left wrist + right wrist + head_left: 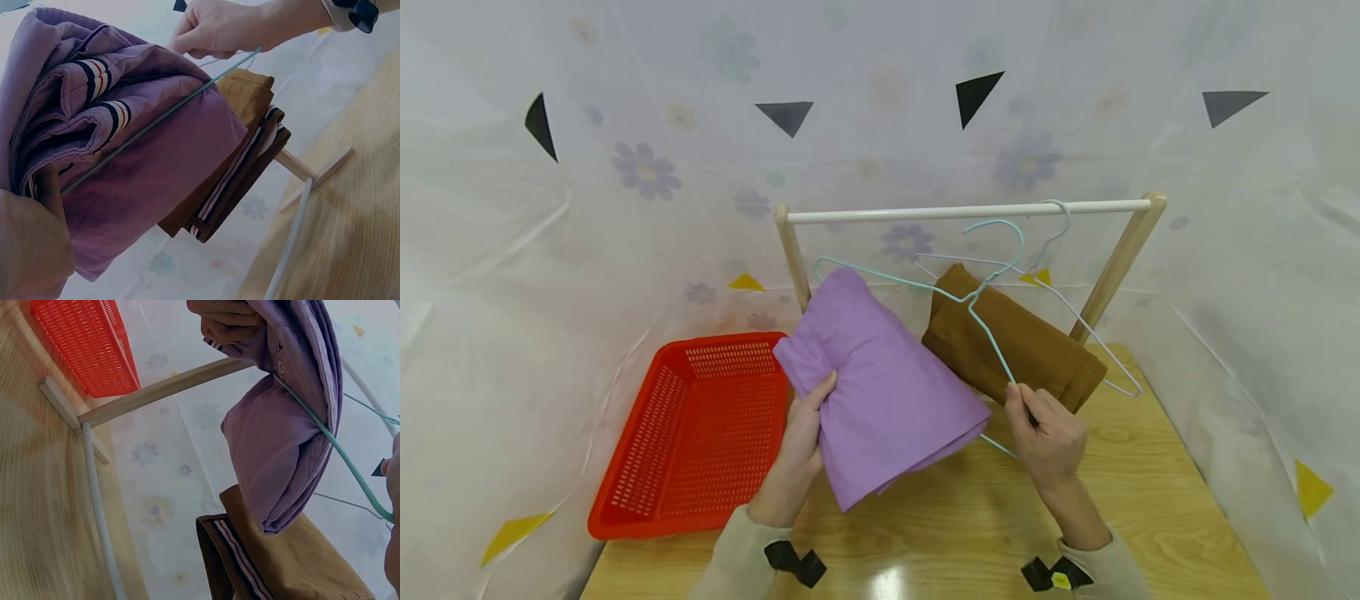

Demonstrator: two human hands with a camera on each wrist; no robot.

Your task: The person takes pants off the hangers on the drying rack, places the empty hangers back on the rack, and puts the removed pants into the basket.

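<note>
Folded purple trousers [887,392] with striped trim are held by my left hand [801,433], its thumb lying over the near face. My right hand [1051,437] pinches one sloping arm of a mint-green wire hanger [349,460] between thumb and fingers. The hanger's hook points up, below the rack's rail in the head view. Its lower bar [156,124] crosses the purple cloth in the left wrist view and runs into the folds in the right wrist view. My left fingers are mostly hidden by the cloth.
Behind the hands stands a wooden rack with a white rail [910,214]. From it hangs a lavender hanger [1068,218] with folded brown trousers [1037,346]. A red plastic basket [722,340] sits on the wooden table [1150,500] at left. A pale flowered sheet surrounds the table.
</note>
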